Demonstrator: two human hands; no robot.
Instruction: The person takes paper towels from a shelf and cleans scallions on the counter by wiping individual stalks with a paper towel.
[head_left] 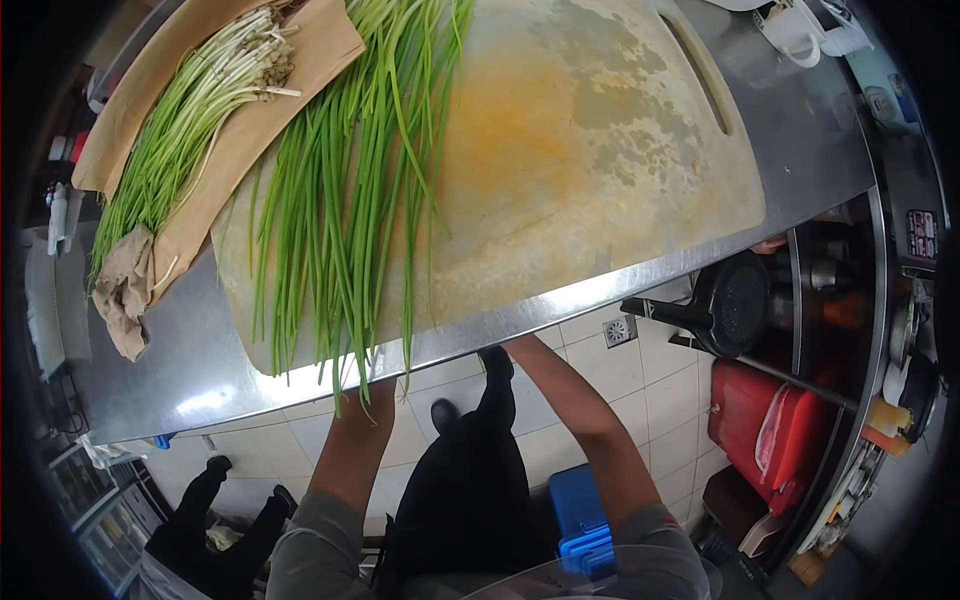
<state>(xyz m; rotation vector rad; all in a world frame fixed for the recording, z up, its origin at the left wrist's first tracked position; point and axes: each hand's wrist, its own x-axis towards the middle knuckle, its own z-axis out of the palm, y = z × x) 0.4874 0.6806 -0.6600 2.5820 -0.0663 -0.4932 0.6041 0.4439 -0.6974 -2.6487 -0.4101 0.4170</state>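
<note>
Looking down through the head camera, I find neither hand in sight: the left forearm point(358, 440) and the right forearm point(575, 390) both run up from the bottom of the frame and vanish at the near edge of the steel tabletop point(140, 390). So I cannot tell how far open the left grip or the right grip is, or whether either has hold of anything.

What I'm minding is the loose green onions point(335, 190), spread at upper centre over the left part of the board point(520, 220). Their tips droop past the near edge, a few hanging over the tabletop's rim; their other ends run out of the top of the frame. At upper left, a second bunch point(165, 150), pale root ends showing, lies on brown paper point(325, 45), with a crumpled cloth point(125, 290) at its lower end.

As for progress, I'd judge it early. One lot is laid out on the board, its visible lengths long and whole; I see no cut pieces. The bunch on the paper looks unhandled, roots on, so most of the work seems left. The board's right side is stained but carries no greens.
</note>
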